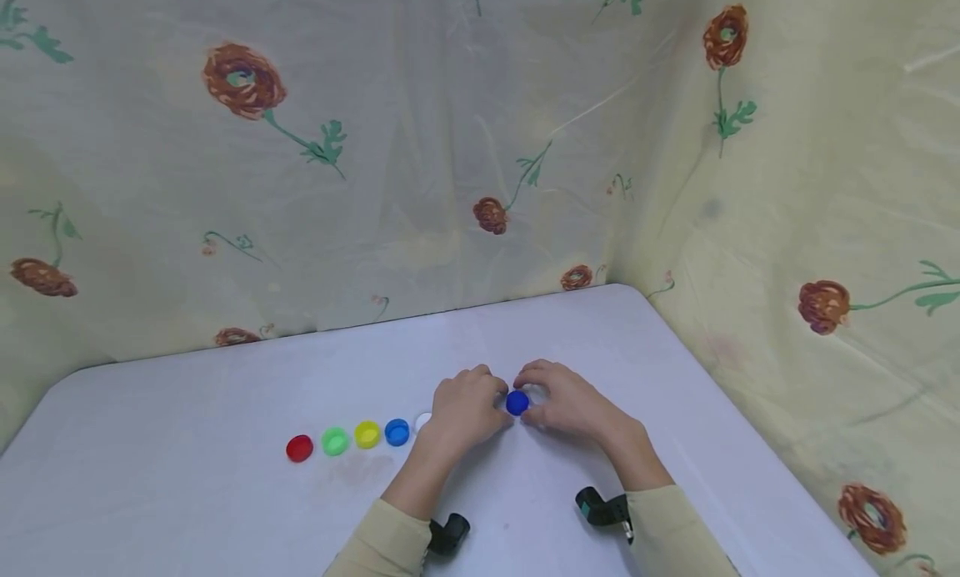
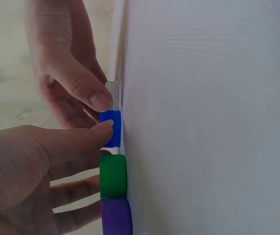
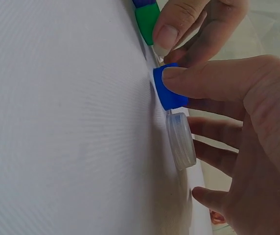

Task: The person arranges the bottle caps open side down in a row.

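Note:
A dark blue round cap (image 1: 517, 403) sits on the white table between both hands. My left hand (image 1: 467, 406) has its thumb and forefinger at the cap's left side, and in the left wrist view its thumb (image 2: 105, 126) overlaps the blue side wall. From the right, my right hand (image 1: 566, 402) pinches the same cap, its thumb (image 3: 176, 76) lying across it in the right wrist view. A green cap (image 2: 113, 176) and a purple cap (image 2: 116, 215) stand beside the left fingers, hidden in the head view. Near the right fingers is a clear ridged cap (image 3: 181, 142).
Leftward along the table (image 1: 187, 477) runs a row of caps: white (image 1: 422, 422), blue (image 1: 397, 432), yellow (image 1: 367, 434), light green (image 1: 334, 441) and red (image 1: 299, 448). Flowered sheeting (image 1: 390, 143) hangs behind the table and along its right side.

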A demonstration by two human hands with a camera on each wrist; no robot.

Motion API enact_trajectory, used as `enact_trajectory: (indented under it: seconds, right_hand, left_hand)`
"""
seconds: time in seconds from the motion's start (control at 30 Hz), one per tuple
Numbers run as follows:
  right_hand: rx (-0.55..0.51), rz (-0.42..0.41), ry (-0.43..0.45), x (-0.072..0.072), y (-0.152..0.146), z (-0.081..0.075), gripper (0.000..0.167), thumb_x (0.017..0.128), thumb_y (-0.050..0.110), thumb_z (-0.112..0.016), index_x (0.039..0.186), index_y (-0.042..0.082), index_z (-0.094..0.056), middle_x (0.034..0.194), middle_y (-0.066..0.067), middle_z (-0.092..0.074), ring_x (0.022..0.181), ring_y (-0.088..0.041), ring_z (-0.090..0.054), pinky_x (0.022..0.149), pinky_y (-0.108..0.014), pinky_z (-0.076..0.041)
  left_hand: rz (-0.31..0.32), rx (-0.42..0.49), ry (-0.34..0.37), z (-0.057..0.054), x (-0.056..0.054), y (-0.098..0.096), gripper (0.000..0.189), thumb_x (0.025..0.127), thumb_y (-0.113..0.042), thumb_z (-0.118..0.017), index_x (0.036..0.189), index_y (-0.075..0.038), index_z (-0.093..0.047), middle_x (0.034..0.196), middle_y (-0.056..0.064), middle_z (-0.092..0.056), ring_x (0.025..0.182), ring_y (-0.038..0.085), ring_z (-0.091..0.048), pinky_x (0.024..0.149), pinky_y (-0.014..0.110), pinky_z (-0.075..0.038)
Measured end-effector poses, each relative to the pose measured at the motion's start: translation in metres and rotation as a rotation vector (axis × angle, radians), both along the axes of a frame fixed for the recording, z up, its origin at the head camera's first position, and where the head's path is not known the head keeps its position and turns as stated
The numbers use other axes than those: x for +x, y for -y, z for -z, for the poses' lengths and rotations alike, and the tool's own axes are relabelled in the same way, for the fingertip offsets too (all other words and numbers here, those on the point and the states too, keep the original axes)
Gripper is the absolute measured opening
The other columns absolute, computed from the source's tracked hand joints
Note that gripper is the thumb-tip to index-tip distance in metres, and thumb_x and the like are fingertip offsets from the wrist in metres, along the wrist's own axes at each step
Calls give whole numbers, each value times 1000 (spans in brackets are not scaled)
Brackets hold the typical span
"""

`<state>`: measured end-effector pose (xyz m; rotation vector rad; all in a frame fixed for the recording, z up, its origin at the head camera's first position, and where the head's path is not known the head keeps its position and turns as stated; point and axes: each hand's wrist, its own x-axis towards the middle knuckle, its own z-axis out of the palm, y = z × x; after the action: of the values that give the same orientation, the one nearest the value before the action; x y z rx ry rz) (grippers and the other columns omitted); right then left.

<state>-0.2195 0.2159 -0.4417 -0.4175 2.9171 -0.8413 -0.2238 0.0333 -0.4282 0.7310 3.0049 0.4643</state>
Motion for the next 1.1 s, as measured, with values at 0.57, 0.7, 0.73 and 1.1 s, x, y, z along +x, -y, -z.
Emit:
enact_trajectory:
  seconds: [0.57, 0.7, 0.73, 1.1]
  right_hand:
    - [32, 1, 7, 0, 13, 1, 40, 83, 22, -79, 121, 18, -68, 136, -2, -61, 133, -26, -53, 109, -49, -44]
    - [55, 2, -2, 0, 17, 0, 39, 83, 24, -79, 120, 18, -69, 134, 0, -62, 130, -25, -55, 107, -48, -46]
    - [59, 2, -4, 0, 18, -1, 39, 83, 25, -79, 120, 18, -69, 134, 0, -62, 129, -25, -55, 106, -48, -46]
    - [59, -35, -20, 0, 28, -1, 37, 82, 23, -79, 118, 20, -70, 131, 1, -64, 128, -26, -56, 107, -52, -44]
  left_hand:
    - [-31, -5, 54, -5, 4, 16, 46, 81, -40, -81, 121, -19, -71, 117, 4, -68, 108, 25, -63, 92, 48, -51]
    - [-20, 17, 47, -5, 5, 21, 46, 80, -38, -82, 119, -19, -72, 117, 4, -68, 106, 25, -63, 89, 48, -51]
    - [-18, 20, 46, -5, 5, 22, 46, 79, -38, -82, 119, -19, -72, 117, 4, -68, 106, 25, -63, 89, 48, -51]
    - [-19, 7, 39, -5, 4, 30, 46, 78, -40, -83, 117, -19, -73, 115, 4, -69, 102, 24, -63, 88, 47, -51]
